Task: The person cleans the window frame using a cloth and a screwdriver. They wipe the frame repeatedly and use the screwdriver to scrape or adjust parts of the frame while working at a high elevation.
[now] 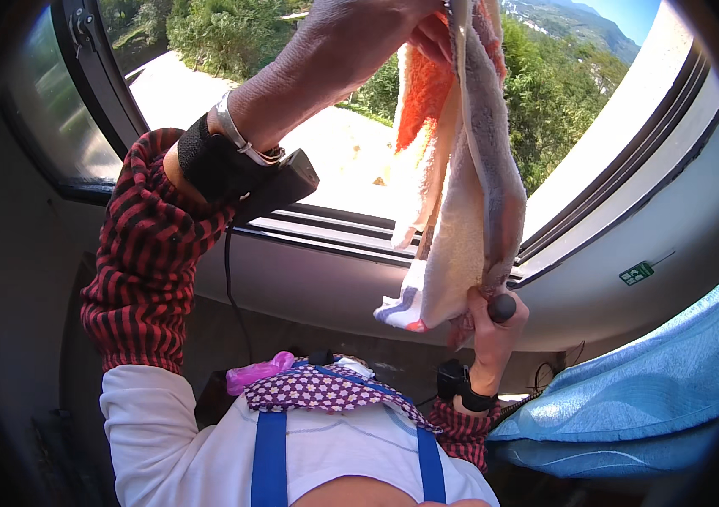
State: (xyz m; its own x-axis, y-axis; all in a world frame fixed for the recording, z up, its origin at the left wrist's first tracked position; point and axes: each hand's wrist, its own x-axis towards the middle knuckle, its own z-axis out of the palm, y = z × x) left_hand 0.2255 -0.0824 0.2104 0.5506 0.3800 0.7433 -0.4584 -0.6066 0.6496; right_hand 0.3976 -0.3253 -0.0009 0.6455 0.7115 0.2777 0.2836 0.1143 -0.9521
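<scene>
A terry-cloth towel (461, 234) in white, orange and grey hangs in folds in front of an open window. My left hand (419, 32) is raised at the top edge of the view, partly cut off, with the towel's upper part in its grip. Lower down, my right hand (500, 326) is closed around a dark object with a round black end (501, 308). The towel's lower edge also lies against the fingers of that hand. What the round end belongs to is hidden by the fist and cloth.
The window's metal track (346, 237) runs below the towel, with a sliding pane (61, 108) at left. A blue curtain (625, 393) hangs at lower right. A black cable (229, 279) drops from the device on my left wrist. Trees (226, 38) stand outside.
</scene>
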